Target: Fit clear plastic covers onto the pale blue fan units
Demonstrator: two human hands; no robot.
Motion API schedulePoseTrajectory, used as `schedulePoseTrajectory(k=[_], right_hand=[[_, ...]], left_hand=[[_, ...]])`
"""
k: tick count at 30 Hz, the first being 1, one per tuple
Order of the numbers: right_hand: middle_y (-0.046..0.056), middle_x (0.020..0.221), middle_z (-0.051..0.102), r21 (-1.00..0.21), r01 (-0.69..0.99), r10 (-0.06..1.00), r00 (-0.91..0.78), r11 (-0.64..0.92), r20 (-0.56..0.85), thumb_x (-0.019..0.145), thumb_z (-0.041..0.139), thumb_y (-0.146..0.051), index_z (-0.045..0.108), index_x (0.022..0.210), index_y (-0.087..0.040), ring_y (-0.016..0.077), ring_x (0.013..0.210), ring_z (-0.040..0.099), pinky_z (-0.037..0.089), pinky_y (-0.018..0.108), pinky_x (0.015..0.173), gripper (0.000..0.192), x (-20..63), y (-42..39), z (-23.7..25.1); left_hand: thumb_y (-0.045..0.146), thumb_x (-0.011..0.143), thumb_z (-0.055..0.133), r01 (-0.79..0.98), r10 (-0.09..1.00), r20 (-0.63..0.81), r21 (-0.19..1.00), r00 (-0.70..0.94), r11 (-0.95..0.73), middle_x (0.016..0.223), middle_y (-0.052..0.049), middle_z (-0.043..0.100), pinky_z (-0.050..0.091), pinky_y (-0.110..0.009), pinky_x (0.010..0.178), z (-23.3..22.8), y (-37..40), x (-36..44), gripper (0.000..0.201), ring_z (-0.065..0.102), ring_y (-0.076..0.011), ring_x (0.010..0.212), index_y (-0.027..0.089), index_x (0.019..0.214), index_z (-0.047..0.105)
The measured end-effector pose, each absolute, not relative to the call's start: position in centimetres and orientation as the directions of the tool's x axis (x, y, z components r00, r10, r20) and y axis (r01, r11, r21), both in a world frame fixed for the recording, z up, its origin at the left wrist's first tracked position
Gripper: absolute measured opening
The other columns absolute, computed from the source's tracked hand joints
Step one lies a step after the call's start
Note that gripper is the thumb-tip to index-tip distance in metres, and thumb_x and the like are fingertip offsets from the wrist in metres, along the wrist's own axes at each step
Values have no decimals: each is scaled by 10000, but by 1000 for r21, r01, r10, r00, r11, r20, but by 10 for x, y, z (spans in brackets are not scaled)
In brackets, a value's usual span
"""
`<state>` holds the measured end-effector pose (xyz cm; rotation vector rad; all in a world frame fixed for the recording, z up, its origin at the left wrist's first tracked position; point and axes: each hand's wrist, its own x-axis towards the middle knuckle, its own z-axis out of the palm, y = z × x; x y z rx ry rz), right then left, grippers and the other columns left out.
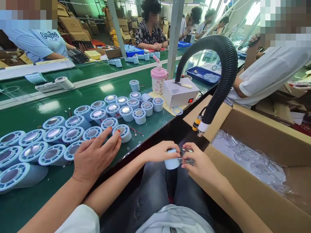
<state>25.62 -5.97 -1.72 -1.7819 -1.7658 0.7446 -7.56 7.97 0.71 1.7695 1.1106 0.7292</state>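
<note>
My left hand grips a small pale-blue cylinder housing over my lap. My right hand pinches a clear plastic lens cover against the housing's end. Both hands meet just below the nozzle of a black corrugated hose. To the left, a co-worker's hand with red nails rests on the edge of the green belt, touching the nearest of several pale-blue housings standing there.
The green conveyor belt carries several rows of housings. A cardboard box of clear lens covers stands at my right. A white control box, a pink bottle and a blue tray lie beyond. Other people work around the line.
</note>
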Motion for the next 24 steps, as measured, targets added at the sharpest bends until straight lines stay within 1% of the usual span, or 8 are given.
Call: schedulePoseTrajectory(k=[4,6,8,12,17,20,22,24], right_hand=[[70,1192,472,-727,686,999,-4,-23,-35,711,703,-64,580,719,-193,246,1054,572,506,398,847,179,254,-67,-16],[62,1157,473,-788,615,999,-23,-12,-33,744,719,-156,570,753,-199,211,950,585,513,371,810,155,253,-72,-13],[61,1094,486,-857,515,999,-19,-15,-30,836,650,-274,563,738,-192,186,892,577,512,326,756,154,254,-75,-9],[69,992,521,-927,373,998,50,-47,-31,926,517,-378,577,669,-177,164,799,558,463,251,581,332,255,-78,-4],[69,954,620,-991,55,972,208,-125,-111,790,718,-409,599,603,-180,230,921,619,530,314,718,319,257,-76,-11],[85,1027,679,-985,-97,971,182,-142,-158,779,737,-437,687,679,-192,248,957,643,558,350,748,269,261,-77,-12],[87,1153,672,-996,-37,992,95,-80,-84,760,763,-436,739,842,-226,280,1093,611,560,388,826,226,263,-80,-8],[67,1270,629,-985,167,999,-1,40,41,743,796,-376,725,1029,-270,286,1220,542,496,428,977,314,263,-84,-4]], left_hand=[[523,937,159,84,905,-79,995,417,48,1407,88,527,501,-352,1007,18,82,-73,565,345,-218,1406,315,1355,476],[545,916,252,-85,894,-147,976,424,200,1370,111,564,525,-395,979,22,78,-81,493,412,-245,1370,378,1274,546],[581,898,263,-174,914,-142,960,380,221,1380,123,554,521,-453,976,25,73,-93,487,436,-280,1351,416,1247,561],[525,919,251,-178,969,-74,977,236,118,1451,169,461,441,-502,1051,22,71,-104,448,346,-294,1401,456,1263,529],[545,947,174,-165,863,-188,941,469,295,1511,152,375,452,-525,1024,18,85,-81,491,423,-297,1348,463,1414,303],[559,944,184,-138,807,-211,931,551,337,1543,145,311,467,-487,1027,22,96,-67,511,480,-288,1306,430,1431,271],[590,935,194,-97,814,-181,956,552,277,1559,138,270,478,-473,1020,26,96,-57,532,498,-286,1288,417,1432,273],[643,916,223,46,833,-141,989,534,138,1537,105,336,507,-476,971,28,86,-40,564,541,-293,1238,413,1426,302]])
